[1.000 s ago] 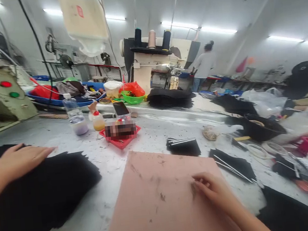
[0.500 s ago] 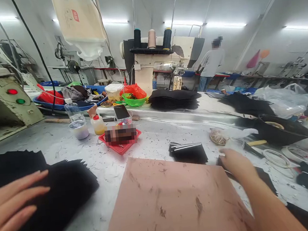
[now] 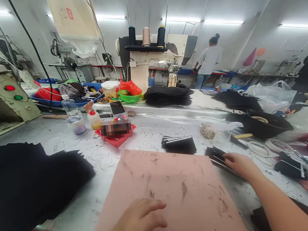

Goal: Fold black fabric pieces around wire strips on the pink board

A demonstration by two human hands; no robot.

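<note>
My left hand (image 3: pixel 142 222) is over the lower part of a pink board (image 3: pixel 173 179) marked with dark smudges. Its fingers are a little bent and apart, holding nothing. At the board's right edge, my right hand (image 3: pixel 240 165) pinches the edge of black pieces with white strips (image 3: pixel 219 158), thumb and fingertips together. How many pieces it grips is hidden. A similar small stack of black pieces (image 3: pixel 180 145) lies just beyond the board's far edge. On the left lies a large fanned pile of black sheets (image 3: pixel 38 184), apart from both hands.
A red basket (image 3: pixel 117 141) stands beyond the board, near a glue bottle (image 3: pixel 94 120) and a jar (image 3: pixel 76 126). On the right are a black bowl (image 3: pixel 269 126), white tape rolls (image 3: pixel 261 152) and plastic bags. Behind stands a sewing machine (image 3: pixel 140 64); a person (image 3: pixel 210 61) is farther back.
My left hand has left the black pile and come right, over the pink board. My right hand stays at the black pieces, now with their white strips visible. The view has shifted slightly.
</note>
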